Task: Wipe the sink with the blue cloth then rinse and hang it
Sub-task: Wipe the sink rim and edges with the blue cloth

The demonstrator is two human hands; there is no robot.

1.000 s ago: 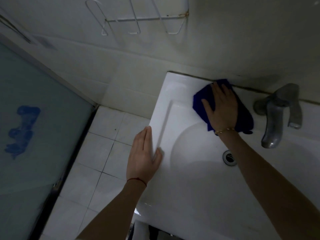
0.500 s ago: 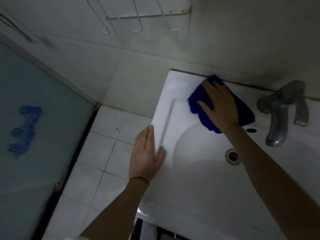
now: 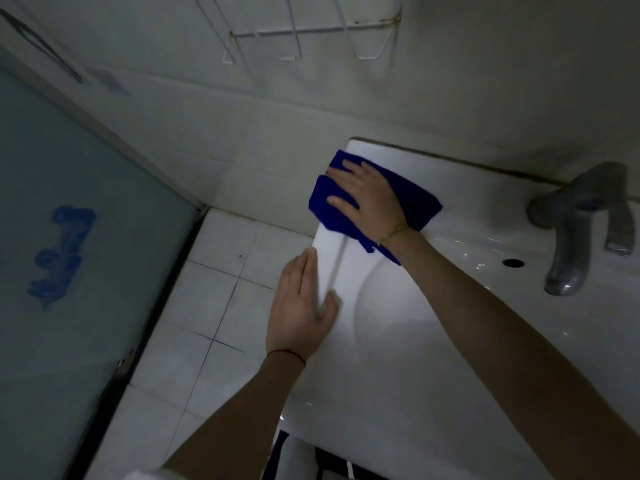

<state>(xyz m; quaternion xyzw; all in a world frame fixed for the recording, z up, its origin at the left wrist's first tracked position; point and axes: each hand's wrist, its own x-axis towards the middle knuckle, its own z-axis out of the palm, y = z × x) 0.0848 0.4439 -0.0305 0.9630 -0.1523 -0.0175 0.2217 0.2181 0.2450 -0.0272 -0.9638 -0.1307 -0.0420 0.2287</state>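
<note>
A white ceramic sink (image 3: 398, 358) fills the lower right of the head view. The blue cloth (image 3: 420, 202) lies flat on the sink's back left corner. My right hand (image 3: 367, 199) presses down on the cloth with fingers spread, pointing left. My left hand (image 3: 299, 306) rests flat on the sink's left rim, palm down, holding nothing. The drain is hidden behind my right forearm.
A grey metal faucet (image 3: 575, 233) stands at the back right, with an overflow hole (image 3: 512, 262) beside it. A white wire rack (image 3: 311, 32) hangs on the tiled wall above. A frosted glass panel (image 3: 69, 254) stands at left, white floor tiles (image 3: 207, 306) below.
My right hand has slid the blue cloth leftward along the back of the sink, from beside the faucet to the back left corner. My left hand has stayed on the left rim.
</note>
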